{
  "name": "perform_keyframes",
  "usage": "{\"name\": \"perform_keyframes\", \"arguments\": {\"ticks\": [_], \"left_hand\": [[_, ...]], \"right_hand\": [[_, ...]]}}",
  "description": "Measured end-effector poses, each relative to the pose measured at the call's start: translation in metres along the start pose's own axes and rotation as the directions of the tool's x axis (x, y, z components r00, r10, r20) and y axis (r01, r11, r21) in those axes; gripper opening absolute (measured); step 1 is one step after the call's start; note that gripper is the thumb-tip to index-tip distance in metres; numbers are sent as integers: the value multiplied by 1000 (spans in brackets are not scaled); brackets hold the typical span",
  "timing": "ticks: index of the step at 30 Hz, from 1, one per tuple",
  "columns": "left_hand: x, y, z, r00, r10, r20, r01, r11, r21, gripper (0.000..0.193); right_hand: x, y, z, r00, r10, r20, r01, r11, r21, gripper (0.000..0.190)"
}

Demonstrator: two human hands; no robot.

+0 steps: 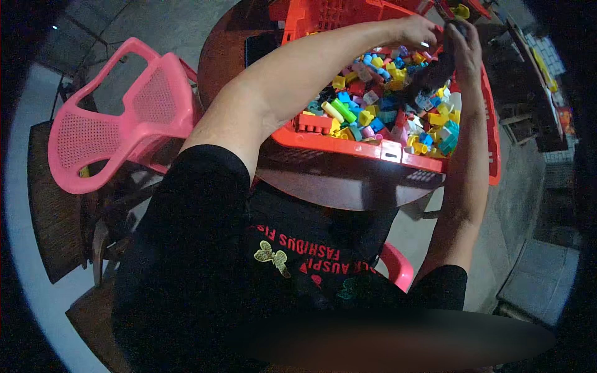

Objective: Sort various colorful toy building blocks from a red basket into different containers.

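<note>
A red plastic basket (354, 148) holds a heap of toy building bricks (396, 74) in yellow, blue, green, pink, red and clear. Over its far part is my left hand (419, 33), fingers bent, with a small white spot near the fingertips and something red beside them. My right hand (466, 44) is close to it on the right, above the basket's right side. A dark patch lies between the two hands; whether it is an object or shadow is unclear. What either hand grips cannot be made out.
The basket stands on a round brown table (317, 186). A pink plastic chair (158, 98) is at the left, and part of another pink chair (396, 265) shows beside my torso. More red plastic containers (475, 7) are at the far edge.
</note>
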State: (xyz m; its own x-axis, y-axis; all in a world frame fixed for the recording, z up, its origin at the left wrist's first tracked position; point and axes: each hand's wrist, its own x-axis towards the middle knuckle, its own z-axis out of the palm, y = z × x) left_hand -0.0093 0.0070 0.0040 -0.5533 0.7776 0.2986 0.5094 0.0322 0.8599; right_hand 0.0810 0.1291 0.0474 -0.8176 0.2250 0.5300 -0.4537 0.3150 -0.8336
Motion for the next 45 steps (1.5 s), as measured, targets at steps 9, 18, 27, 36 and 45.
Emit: {"name": "perform_keyframes", "arguments": {"ticks": [9, 18, 27, 36, 45], "left_hand": [[-29, 0, 5, 911, 398, 108, -386, 729, 566, 29], [-23, -10, -53, 895, -348, 278, 432, 831, -351, 17], [46, 51, -177, 823, -397, -407, 232, 888, -397, 49], [56, 82, -143, 969, -67, -236, 208, 737, 643, 50], [-142, 22, -26, 579, -619, 531, -10, 645, 764, 96]], "right_hand": [[-6, 18, -11, 983, 117, 141, -73, 957, -280, 25], [-13, 10, 2, 986, 88, 143, 23, 772, -636, 26], [-10, 18, -8, 975, 27, 223, 134, 727, -674, 30], [-27, -22, -5, 989, 121, 86, -65, 873, -483, 13], [-29, -50, 12, 986, 166, 21, -139, 883, -448, 14]]}}
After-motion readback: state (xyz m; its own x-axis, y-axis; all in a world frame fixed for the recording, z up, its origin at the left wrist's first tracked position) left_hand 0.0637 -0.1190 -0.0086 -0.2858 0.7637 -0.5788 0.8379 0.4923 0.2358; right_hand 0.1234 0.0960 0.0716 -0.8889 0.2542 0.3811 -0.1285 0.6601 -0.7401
